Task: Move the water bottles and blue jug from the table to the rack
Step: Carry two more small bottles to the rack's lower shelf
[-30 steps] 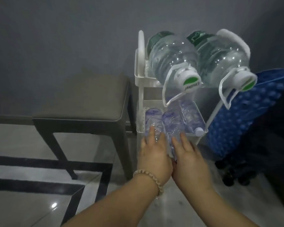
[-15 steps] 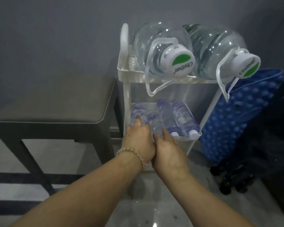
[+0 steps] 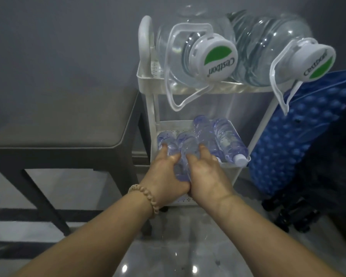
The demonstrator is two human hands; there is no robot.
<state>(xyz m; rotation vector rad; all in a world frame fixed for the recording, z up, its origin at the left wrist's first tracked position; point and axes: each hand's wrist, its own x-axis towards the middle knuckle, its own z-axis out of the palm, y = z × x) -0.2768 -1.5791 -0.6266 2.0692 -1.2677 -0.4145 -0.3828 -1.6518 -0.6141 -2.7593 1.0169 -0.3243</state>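
A white rack (image 3: 188, 89) stands against the grey wall. Two big clear water jugs lie on its top shelf, caps toward me: the left jug (image 3: 196, 50) and the right jug (image 3: 272, 50). Several small clear water bottles lie side by side on the middle shelf. My left hand (image 3: 164, 176) and my right hand (image 3: 206, 174) together clasp one small bottle (image 3: 186, 148) at the shelf's front edge. A further bottle (image 3: 228, 140) lies at the right with its white cap outward. No blue jug is visible.
A dark table (image 3: 58, 124) with a grey top stands left of the rack. A blue bumpy mat (image 3: 300, 136) leans against the rack's right side, with dark items on the floor below it. The floor is glossy tile with black stripes.
The view has moved closer to the rack. Both hands have closed around one small bottle on the middle shelf, fingers now wrapped on its sides.
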